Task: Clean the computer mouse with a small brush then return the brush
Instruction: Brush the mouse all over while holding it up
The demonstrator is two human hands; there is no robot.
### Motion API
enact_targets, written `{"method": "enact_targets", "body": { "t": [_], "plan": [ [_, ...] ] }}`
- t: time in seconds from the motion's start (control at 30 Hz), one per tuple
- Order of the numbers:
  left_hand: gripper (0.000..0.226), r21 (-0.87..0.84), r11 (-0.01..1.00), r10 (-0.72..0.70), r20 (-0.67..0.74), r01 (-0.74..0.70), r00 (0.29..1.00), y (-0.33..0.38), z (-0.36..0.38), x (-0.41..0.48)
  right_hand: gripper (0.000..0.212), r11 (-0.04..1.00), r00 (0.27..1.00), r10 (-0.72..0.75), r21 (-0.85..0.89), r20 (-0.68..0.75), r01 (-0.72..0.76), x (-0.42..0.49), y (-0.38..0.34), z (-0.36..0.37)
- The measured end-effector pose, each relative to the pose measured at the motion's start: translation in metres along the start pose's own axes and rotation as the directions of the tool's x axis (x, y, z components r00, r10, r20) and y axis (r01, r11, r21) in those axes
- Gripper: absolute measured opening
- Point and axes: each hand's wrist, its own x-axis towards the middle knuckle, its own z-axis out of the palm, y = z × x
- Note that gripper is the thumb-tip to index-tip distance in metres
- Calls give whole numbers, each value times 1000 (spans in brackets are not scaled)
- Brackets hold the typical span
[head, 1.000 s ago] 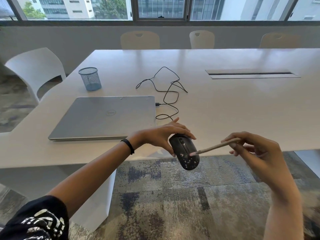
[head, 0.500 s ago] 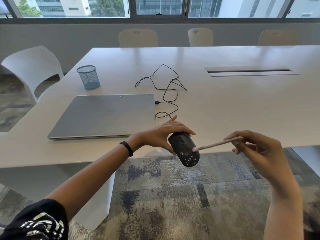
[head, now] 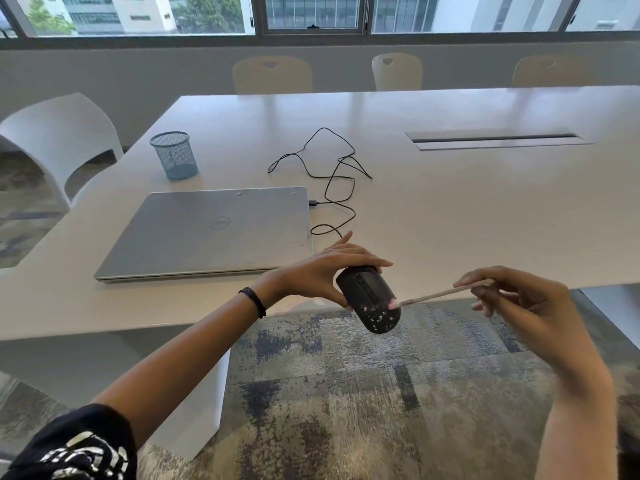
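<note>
While the left hand (head: 322,271) stays clamped on the mouse (head: 370,299) just off the worktop (head: 450,220) edge, the brush (head: 440,296), pinched in the right hand (head: 519,299), has slid its tip further down the speckled shell (cleaning looks unfinished). Only the laptop (head: 214,230) logo is legible: Dell.

Mouse (head: 367,299) in my left hand (head: 322,271): matt black plastic, pale-speckled. Brush (head: 440,296) handle possibly wood. Laptop (head: 214,230) brushed metal. Table (head: 450,209) smooth, semi-gloss.
</note>
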Motion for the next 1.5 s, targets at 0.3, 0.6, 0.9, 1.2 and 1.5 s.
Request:
{"method": "enact_targets", "body": {
  "t": [0.3,0.6,0.9,1.2,1.5],
  "plan": [
    [74,11,1000,-1,-37,1,999,5,-2,1,19,997,995,-40,56,-96,46,2,3,6],
    [75,31,999,-21,-90,24,996,7,6,-4,26,999,999,23,31,-44,-22,-14,5,-11],
    [80,19,999,-39,-115,41,993,9,4,-5,22,998,998,29,-50,-57,-32,-20,3,-10],
    [80,26,999,-37,-80,39,996,14,1,-1,21,995,992,-103,-7,-67,102,-17,-16,2],
    [82,11,999,-46,-87,47,995,14,0,-2,22,987,992,-110,-112,62,116,-25,-16,2]
  ]
}}
